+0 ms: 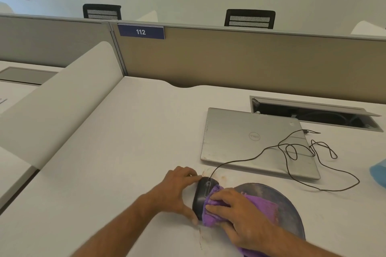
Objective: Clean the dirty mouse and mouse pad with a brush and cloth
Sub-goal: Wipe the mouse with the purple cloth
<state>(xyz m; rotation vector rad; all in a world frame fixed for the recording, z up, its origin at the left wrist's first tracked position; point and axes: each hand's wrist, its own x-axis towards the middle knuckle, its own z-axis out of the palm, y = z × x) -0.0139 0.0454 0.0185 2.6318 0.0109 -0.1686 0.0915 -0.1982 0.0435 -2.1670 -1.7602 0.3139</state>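
Observation:
A black wired mouse (201,196) lies on the white desk just left of a round dark mouse pad (288,206). My left hand (177,192) grips the mouse from its left side, thumb at the near end and fingers at the far end. My right hand (236,213) presses a purple cloth (259,206) against the mouse's right side. The cloth trails over the mouse pad and under my right forearm. Brownish stains (223,177) mark the desk by the mouse. No brush is in view.
A closed silver laptop (250,140) lies behind the mouse pad, with the mouse's black cable (302,152) looping over it. An open cable tray (313,115) sits at the back right. A blue object (379,171) shows at the right edge. A white divider (62,98) stands to the left.

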